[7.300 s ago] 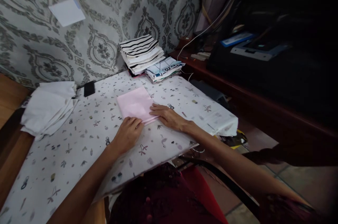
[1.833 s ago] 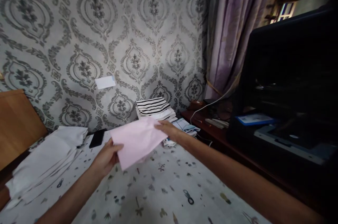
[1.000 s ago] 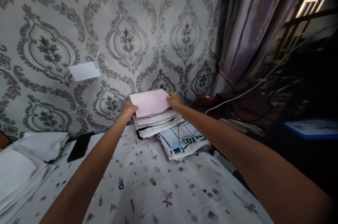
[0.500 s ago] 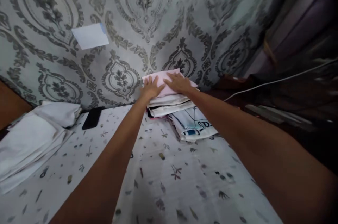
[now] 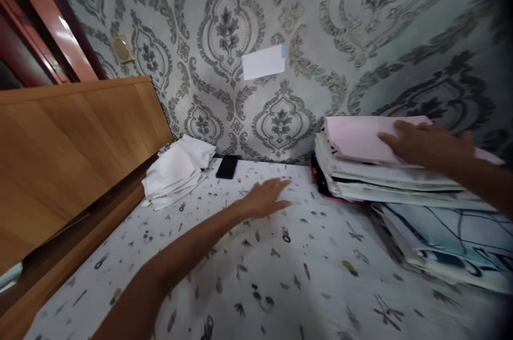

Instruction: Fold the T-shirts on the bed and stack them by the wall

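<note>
My right hand (image 5: 425, 142) lies with fingers spread on a folded pink cloth (image 5: 356, 134), the top piece of a stack of folded white cloths (image 5: 385, 182) against the wall. In front of that stack sits a folded light-blue printed cloth (image 5: 449, 233), cut off by the right edge. Over the patterned bedsheet (image 5: 312, 276) hovers my left hand (image 5: 266, 198), empty, fingers stretched out. Farther left is a pile of white folded cloths (image 5: 176, 171), with a black phone (image 5: 227, 167) beside it.
A wooden headboard (image 5: 80, 142) borders the bed on the left. Behind the bed rises a grey damask-patterned wall (image 5: 280, 126) with a white paper (image 5: 263, 62) stuck on it. A round switch (image 5: 121, 49) is mounted at the upper left.
The view has swung left, bringing in the headboard. My left hand has come off the pink cloth and moved left over the sheet. My right hand stays on the pink cloth.
</note>
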Tool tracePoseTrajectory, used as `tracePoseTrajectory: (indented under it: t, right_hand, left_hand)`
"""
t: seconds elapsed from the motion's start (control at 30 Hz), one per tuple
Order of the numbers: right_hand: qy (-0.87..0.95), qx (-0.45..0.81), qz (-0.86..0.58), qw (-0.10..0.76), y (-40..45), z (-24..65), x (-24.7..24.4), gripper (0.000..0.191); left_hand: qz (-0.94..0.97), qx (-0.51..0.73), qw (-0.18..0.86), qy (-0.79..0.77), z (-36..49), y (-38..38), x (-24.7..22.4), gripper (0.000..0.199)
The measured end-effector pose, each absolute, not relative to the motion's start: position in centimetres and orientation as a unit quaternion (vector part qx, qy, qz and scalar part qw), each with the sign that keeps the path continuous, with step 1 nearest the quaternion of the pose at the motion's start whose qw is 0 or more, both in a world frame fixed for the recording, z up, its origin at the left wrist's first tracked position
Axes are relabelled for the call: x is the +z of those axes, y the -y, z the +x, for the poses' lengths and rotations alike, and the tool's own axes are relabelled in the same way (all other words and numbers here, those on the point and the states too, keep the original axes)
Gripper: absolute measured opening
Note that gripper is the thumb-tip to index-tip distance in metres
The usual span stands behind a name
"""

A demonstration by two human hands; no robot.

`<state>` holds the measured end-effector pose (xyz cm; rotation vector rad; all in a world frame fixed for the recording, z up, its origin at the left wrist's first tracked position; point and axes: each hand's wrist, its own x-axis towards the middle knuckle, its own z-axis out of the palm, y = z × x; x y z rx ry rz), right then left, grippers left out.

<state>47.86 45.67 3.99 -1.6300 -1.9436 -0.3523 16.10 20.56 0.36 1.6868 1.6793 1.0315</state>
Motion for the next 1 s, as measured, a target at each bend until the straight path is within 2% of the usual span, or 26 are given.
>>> tracePoseTrajectory:
  t: [0.07, 0.2, 0.27, 0.4, 0.57, 0.7, 0.77, 0.83, 0.87, 0.93, 1.0]
  right_hand:
    - [0.717, -0.128, -0.633, 0.265, -43.3, 46.9, 5.1, 0.066]
    - [0.772, -0.14, -0.543, 0.3, -36.5, 44.6, 5.5, 0.049]
    - [0.816, -0.104, -0.479, 0.306, -32.3, 43.2, 4.2, 0.041]
    - [0.866, 0.021, -0.375, 0.33, -22.6, 40.2, -0.6, 0.029]
    - [0.873, 0.151, -0.318, 0.338, -11.9, 37.9, -6.0, 0.028]
    - [0.846, 0.215, -0.34, 0.351, -7.2, 35.2, -6.0, 0.032]
    - [0.837, 0.247, -0.338, 0.352, -5.8, 32.9, -4.9, 0.044]
    - [0.834, 0.267, -0.326, 0.358, -4.5, 30.6, -3.7, 0.062]
    - [0.832, 0.269, -0.319, 0.366, -3.9, 29.7, -3.3, 0.068]
    - [0.831, 0.272, -0.303, 0.38, -2.9, 28.8, -3.1, 0.069]
    - [0.828, 0.289, -0.292, 0.382, -1.9, 29.0, -3.5, 0.059]
  left_hand:
    - [0.658, 0.281, 0.101, -0.691, 10.2, -17.3, -0.2, 0.043]
    - [0.543, 0.246, 0.007, -0.803, -1.4, -12.3, 0.5, 0.035]
    - [0.492, 0.226, -0.019, -0.841, -5.7, -10.3, 0.8, 0.031]
    - [0.453, 0.204, -0.03, -0.867, -10.1, -7.5, 0.6, 0.01]
    - [0.429, 0.26, -0.059, -0.863, -12.0, -7.8, 3.4, 0.014]
    - [0.447, 0.329, -0.083, -0.828, -9.2, -8.1, 7.7, 0.024]
    - [0.496, 0.349, -0.066, -0.792, -4.6, -6.6, 8.4, 0.018]
    - [0.628, 0.381, 0.052, -0.676, 1.5, -3.6, 7.7, 0.019]
    - [0.691, 0.358, 0.133, -0.614, 4.7, -1.8, 7.0, 0.02]
    - [0.758, 0.285, 0.231, -0.539, 10.1, 2.2, 5.5, 0.019]
    - [0.783, 0.254, 0.239, -0.515, 13.6, 5.8, 4.4, 0.019]
